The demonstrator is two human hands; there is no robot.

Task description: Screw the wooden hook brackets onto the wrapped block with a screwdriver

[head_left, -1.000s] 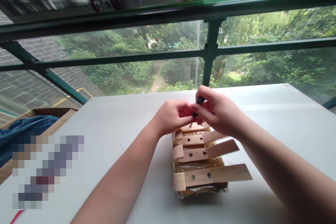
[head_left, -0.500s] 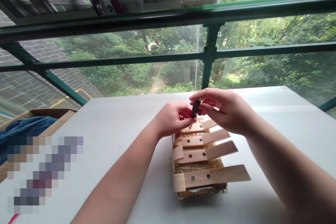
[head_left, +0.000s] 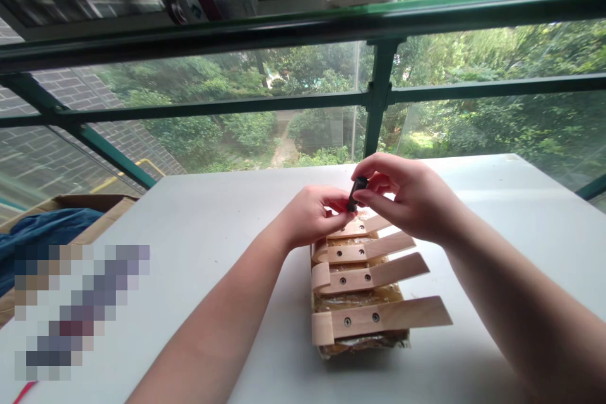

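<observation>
A wooden assembly (head_left: pixel 364 290) lies on the white table (head_left: pixel 199 233): several pale bent wooden strips screwed across a base wrapped in clear plastic. My right hand (head_left: pixel 407 202) pinches a small black screwdriver (head_left: pixel 354 194) by its handle, its tip down at the farthest strip. My left hand (head_left: pixel 312 214) rests on the far left end of the assembly, fingers closed around the tool's tip and the strip there. What lies under the fingers is hidden.
A cardboard box (head_left: pixel 71 208) with blue cloth (head_left: pixel 42 233) sits at the table's left edge. A blurred patch (head_left: pixel 76 309) covers something at the near left. Green window frames (head_left: pixel 379 101) and glass rise right behind the table's far edge.
My right hand's fingers have shifted around the black screwdriver handle, turning it, and lifted slightly. My left hand and the assembly stay in place.
</observation>
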